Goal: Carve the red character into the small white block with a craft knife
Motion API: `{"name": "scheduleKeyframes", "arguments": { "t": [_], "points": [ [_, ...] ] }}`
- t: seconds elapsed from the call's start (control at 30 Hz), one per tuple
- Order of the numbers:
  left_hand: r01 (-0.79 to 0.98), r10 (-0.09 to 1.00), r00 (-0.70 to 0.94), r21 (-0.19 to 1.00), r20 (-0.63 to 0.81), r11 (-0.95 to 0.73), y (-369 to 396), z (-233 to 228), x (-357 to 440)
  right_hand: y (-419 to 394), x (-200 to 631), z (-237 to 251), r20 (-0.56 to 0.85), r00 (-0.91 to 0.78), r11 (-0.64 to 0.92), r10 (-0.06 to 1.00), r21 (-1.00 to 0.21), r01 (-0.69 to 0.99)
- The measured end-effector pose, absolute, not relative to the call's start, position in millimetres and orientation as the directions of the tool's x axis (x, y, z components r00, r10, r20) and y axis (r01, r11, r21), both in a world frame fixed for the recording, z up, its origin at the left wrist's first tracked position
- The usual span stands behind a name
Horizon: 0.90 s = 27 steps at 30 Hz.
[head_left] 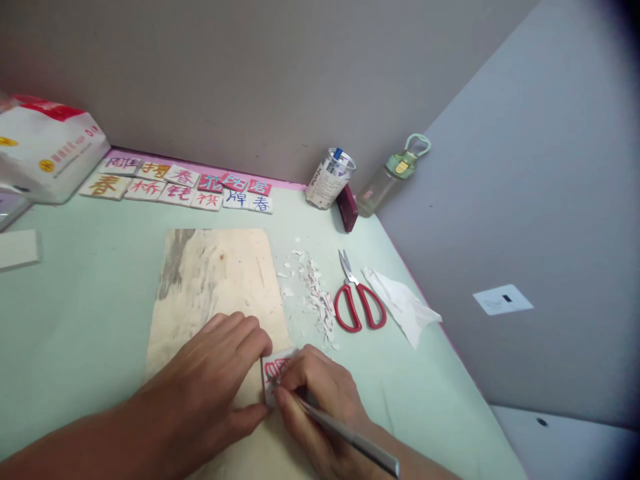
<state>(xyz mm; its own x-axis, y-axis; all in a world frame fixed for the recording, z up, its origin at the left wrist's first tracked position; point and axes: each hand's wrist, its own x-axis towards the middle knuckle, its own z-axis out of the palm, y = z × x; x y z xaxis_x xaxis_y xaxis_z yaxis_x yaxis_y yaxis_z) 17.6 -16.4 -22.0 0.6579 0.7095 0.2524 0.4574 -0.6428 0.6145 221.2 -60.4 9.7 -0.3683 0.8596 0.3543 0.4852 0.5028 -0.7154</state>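
A small white tile [269, 396] with a red character lies at the right side of a wooden board [235, 267]. My left hand [215, 373] steadies the tile, its index finger at the upper left edge and its thumb near the lower edge. Pinched like a pen in my right hand [320, 400] is a slim silver craft knife [350, 437]. Its tip touches the tile's face beside the red strokes. The right fingers cover the tile's right part.
White shavings [317, 293] lie right of the board, beside red-handled scissors [357, 300] and a crumpled tissue [405, 303]. Several painted character tiles [145, 190] line the back. A can [327, 180], dark red box [347, 208], bottle [383, 187] and tissue pack [55, 150] stand near the walls.
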Motion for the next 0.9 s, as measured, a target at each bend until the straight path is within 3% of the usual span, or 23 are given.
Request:
{"name": "scheduleKeyframes", "arguments": {
  "t": [0.67, 0.9],
  "points": [
    [0.459, 0.712, 0.663, 0.625, 0.233, -0.632, -15, -21, 16, -61, 225, 21, 0.254, -0.402, 0.439, 0.88, -0.758, 0.482],
    [0.477, 0.711, 0.646, 0.58, 0.278, -0.66, -16, -24, 17, -64, 223, 15, 0.305, -0.372, 0.464, 0.877, -0.739, 0.488]
  ]
}}
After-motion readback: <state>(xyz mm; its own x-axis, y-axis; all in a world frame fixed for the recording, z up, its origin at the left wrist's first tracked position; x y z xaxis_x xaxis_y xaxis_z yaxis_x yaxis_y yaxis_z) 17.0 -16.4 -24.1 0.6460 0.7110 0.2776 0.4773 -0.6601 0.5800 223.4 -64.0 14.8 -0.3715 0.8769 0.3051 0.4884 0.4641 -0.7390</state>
